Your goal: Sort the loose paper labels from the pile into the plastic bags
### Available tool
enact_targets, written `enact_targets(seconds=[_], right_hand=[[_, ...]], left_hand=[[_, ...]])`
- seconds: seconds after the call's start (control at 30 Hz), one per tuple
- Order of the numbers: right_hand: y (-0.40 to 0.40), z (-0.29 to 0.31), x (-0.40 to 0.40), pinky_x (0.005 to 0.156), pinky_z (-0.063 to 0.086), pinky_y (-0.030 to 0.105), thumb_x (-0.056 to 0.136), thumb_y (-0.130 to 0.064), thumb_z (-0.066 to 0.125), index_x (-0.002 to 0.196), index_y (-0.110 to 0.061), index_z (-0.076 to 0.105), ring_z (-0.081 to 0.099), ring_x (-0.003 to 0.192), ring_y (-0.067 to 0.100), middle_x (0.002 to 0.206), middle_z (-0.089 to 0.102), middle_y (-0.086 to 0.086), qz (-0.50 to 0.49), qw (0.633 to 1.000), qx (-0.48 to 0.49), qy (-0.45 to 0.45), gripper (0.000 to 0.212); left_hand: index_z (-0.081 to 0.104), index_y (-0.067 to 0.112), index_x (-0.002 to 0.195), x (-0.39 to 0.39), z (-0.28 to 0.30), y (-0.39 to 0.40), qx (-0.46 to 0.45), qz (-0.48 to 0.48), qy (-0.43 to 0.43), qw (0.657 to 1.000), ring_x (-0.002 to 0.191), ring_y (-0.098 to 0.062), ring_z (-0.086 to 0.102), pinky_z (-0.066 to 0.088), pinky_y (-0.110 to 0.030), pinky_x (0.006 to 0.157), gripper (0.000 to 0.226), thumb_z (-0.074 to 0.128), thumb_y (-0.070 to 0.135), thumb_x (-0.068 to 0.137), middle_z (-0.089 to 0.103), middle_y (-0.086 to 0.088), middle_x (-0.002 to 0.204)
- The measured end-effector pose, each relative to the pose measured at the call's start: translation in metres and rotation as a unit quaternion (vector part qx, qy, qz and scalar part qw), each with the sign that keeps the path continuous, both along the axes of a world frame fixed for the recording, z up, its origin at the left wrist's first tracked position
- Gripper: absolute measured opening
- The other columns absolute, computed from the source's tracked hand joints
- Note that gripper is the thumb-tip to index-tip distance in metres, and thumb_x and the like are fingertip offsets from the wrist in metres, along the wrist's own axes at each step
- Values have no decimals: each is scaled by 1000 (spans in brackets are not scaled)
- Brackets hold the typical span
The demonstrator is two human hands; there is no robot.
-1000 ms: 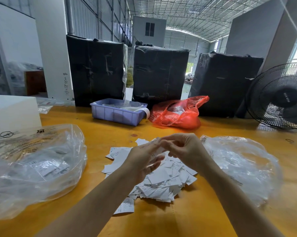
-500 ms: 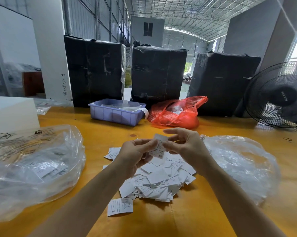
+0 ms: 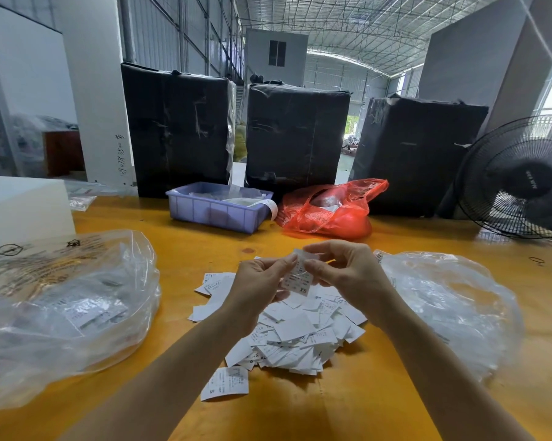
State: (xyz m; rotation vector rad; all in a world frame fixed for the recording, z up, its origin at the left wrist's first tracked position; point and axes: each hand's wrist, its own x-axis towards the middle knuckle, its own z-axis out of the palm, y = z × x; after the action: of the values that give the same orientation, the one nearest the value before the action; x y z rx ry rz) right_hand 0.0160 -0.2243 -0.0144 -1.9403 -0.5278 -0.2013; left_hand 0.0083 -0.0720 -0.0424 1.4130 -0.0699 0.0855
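- On the far left of the yellow table (image 3: 379, 405), a white block (image 3: 23, 205) stands at the edge, and just in front of it lies a large clear plastic bag (image 3: 65, 313) with black print on its top; white labels show through its skin.
- Behind, toward the back edge, a blue plastic tray (image 3: 217, 211) sits with a strip of white tape hanging over its right end, and three black-wrapped bales (image 3: 297, 135) stand in a row behind it.
- At the middle of the table, the pile of loose paper labels (image 3: 297, 335) is spread between the two clear bags; one label marked "S" (image 3: 225, 383) lies apart at the pile's near-left edge.
- Above the pile, the left hand (image 3: 258, 284) pinches the left side of a single label (image 3: 298, 278) between thumb and curled fingers.
- That label is held up off the pile, printed face toward the camera, with "XS" readable upside down at its lower end.
- The right hand (image 3: 348, 272) pinches the same label's top and right side, thumb and forefinger closed on the paper, the other fingers curled.
- Beyond the hands, a red plastic bag (image 3: 328, 211) slumps beside the tray.
- To the right of the pile, a second clear plastic bag (image 3: 452, 303) lies crumpled, its near side touching the right forearm.
- At the far right, a black fan (image 3: 522, 176) stands at the table's edge.
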Motion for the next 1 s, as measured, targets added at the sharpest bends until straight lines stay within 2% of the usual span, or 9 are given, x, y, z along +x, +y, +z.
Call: enact_targets(seconds=[0.1, 0.23, 0.33, 0.5, 0.63, 0.77, 0.87, 0.93, 1.0], right_hand=[[-2, 2, 1, 62, 52, 20, 81, -17, 69, 97, -7, 72, 62, 62, 9, 80, 71, 12, 24, 999, 7, 24, 19], [-4, 4, 0, 61, 51, 17, 62, -33, 74, 88, -13, 73, 65, 65, 7, 76, 73, 0, 57, 994, 34, 84, 33], [-5, 4, 1, 60, 50, 17, 61, -27, 77, 83, -9, 73, 63, 63, 8, 73, 73, 0, 63, 989, 47, 121, 29], [-5, 1, 5, 58, 53, 17, 79, -7, 71, 87, -9, 66, 67, 65, 9, 74, 71, 3, -8, 989, 101, 111, 10], [-4, -2, 5, 56, 50, 18, 81, -8, 70, 91, -6, 65, 65, 60, 9, 70, 71, 4, -35, 987, 107, 115, 12], [-5, -2, 5, 70, 45, 31, 66, -43, 72, 89, -10, 69, 67, 72, 12, 75, 73, 0, -50, 974, 82, 205, 40], [-7, -5, 5, 78, 41, 35, 68, -34, 77, 76, -13, 72, 65, 73, 14, 72, 73, 1, -42, 971, 48, 231, 23], [-7, -6, 6, 70, 44, 28, 73, -22, 77, 72, -12, 72, 63, 65, 10, 67, 72, 2, -47, 975, 64, 206, 11], [-6, -6, 6, 52, 47, 17, 74, -17, 76, 71, -10, 70, 62, 54, 5, 60, 70, 1, -42, 980, 87, 176, 10]], left_hand=[[72, 12, 82, -1, 0, 0, 5, -5, -9, 1000, 72, -14, 63, 54, -34, 75, 23, 60, 31, 87, 68, 1, 67], [72, 12, 82, -2, 0, -2, -3, -10, -8, 1000, 75, -18, 62, 55, -35, 76, 25, 60, 33, 87, 65, -3, 69], [74, 13, 90, -2, -1, -3, -8, -12, -3, 1000, 74, -16, 60, 54, -28, 68, 25, 58, 32, 89, 63, -4, 72], [72, 8, 94, 0, 2, -1, -9, -17, 43, 999, 81, -17, 67, 49, -24, 61, 35, 62, 40, 83, 73, -4, 83], [68, 5, 82, 1, 1, 2, -9, -12, 70, 997, 61, -11, 67, 50, -18, 51, 24, 71, 29, 78, 73, -9, 78], [66, 1, 79, 1, 0, 3, -36, 3, 73, 997, 54, -11, 66, 49, -17, 47, 16, 72, 16, 80, 71, -7, 66], [67, 0, 82, 2, -1, 4, -26, 9, 73, 997, 54, -12, 67, 48, -17, 47, 21, 71, 20, 80, 72, -8, 68], [68, -2, 85, 3, -1, 5, -7, 3, 77, 997, 53, -12, 65, 48, -17, 47, 29, 73, 26, 78, 72, -8, 67], [70, -1, 84, 3, 0, 8, 30, -12, 74, 997, 51, -8, 63, 48, -16, 48, 29, 76, 26, 75, 70, -4, 63]])
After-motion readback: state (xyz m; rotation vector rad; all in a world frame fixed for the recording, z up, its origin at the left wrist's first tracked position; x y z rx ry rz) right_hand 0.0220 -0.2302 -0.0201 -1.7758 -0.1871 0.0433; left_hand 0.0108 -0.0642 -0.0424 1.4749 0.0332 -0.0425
